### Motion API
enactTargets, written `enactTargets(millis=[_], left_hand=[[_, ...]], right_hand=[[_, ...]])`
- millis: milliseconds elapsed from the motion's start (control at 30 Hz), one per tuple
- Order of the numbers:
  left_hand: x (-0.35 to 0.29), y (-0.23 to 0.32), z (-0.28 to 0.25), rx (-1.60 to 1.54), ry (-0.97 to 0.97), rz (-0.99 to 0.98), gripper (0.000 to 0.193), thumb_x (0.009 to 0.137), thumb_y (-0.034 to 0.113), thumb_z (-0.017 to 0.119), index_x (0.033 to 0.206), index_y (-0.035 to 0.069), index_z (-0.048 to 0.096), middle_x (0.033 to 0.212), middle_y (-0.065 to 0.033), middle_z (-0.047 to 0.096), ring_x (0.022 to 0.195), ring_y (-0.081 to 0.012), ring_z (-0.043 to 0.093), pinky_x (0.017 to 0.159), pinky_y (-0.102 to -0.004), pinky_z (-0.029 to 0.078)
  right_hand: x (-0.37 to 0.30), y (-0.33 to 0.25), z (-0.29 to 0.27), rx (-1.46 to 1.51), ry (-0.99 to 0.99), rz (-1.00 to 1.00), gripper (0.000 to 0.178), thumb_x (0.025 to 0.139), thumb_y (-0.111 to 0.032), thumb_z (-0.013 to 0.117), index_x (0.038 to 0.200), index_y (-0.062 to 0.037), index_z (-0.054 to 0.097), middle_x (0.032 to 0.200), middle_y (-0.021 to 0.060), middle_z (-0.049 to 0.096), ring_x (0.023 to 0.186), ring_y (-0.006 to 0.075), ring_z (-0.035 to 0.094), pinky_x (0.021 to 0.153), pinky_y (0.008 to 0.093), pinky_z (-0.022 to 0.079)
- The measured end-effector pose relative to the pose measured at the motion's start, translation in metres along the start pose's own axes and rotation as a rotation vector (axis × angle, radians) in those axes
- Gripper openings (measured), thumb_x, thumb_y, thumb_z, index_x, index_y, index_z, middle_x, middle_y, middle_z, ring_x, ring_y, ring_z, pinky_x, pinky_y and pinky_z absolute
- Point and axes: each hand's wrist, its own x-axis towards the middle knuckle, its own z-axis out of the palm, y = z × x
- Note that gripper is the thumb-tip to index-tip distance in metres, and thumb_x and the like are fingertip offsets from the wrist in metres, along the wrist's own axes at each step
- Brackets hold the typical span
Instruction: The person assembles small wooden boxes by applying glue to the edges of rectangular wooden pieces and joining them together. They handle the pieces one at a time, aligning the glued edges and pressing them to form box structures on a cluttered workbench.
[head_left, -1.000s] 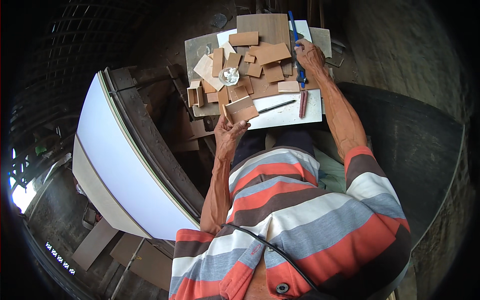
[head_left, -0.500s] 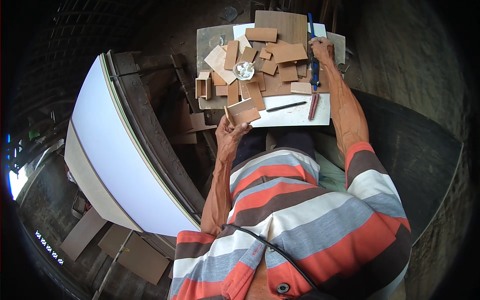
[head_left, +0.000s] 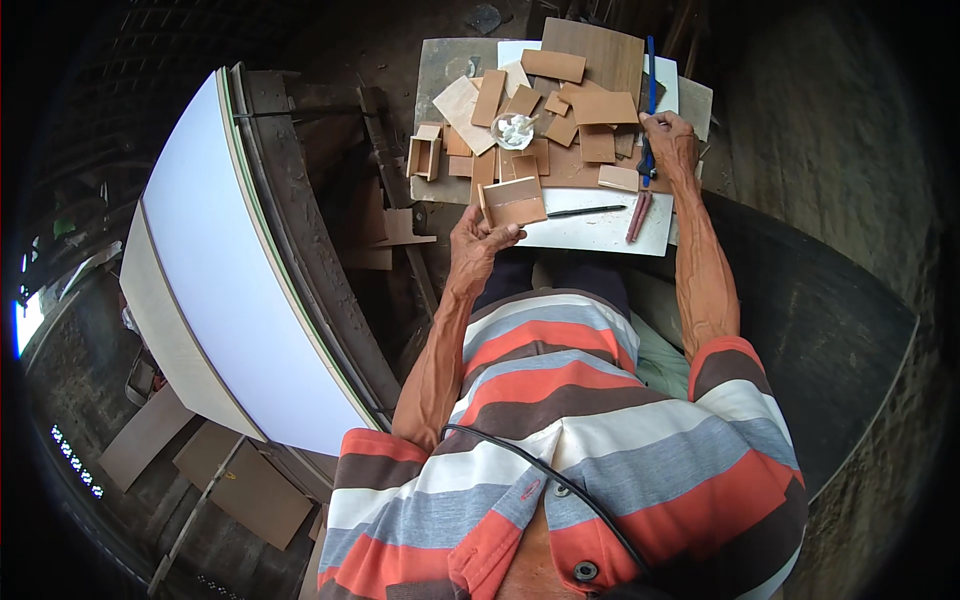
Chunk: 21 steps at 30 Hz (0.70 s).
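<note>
The left hand (head_left: pixel 482 245) grasps the open-ended wooden piece (head_left: pixel 516 207) by its near left corner, over the near edge of the worktop (head_left: pixel 445 72); too hard a pinch could loosen its joints, if they are weak; the right hand (head_left: pixel 672 142) has its fingers against the long blue tool (head_left: pixel 651 70), though I cannot tell whether they close round it; a sideways sweep could shove the loose wood offcuts (head_left: pixel 605 107); the piece lies lengthwise left to right, end panel leftward, open end rightward and slightly away.
</note>
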Motion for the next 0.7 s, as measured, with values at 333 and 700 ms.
enactTargets(millis=[333,700], left_hand=[[0.003,-0.005,-0.014,-0.035,-0.015,-0.006,0.046,0.084,-0.002,0.068,0.124,-0.001,0.044,0.103,-0.0151,0.067,0.088,-0.0216,0.070,0.078,-0.0296,0.058],[0.000,0.000,-0.032,-0.045,0.006,0.053,0.049,0.082,0.001,0.069,0.126,-0.004,0.046,0.101,-0.0177,0.068,0.084,-0.0211,0.070,0.075,-0.0303,0.057]], right_hand=[[-0.065,-0.003,0.020,-0.083,-0.008,0.032,0.032,0.084,-0.033,0.063,0.089,-0.0024,0.068,0.079,0.0171,0.069,0.078,0.0360,0.066,0.072,0.0437,0.050],[-0.073,-0.102,0.068,0.006,-0.019,-0.556,0.035,0.080,-0.022,0.061,0.111,-0.0061,0.063,0.091,0.0105,0.064,0.088,0.0278,0.063,0.077,0.0402,0.051]])
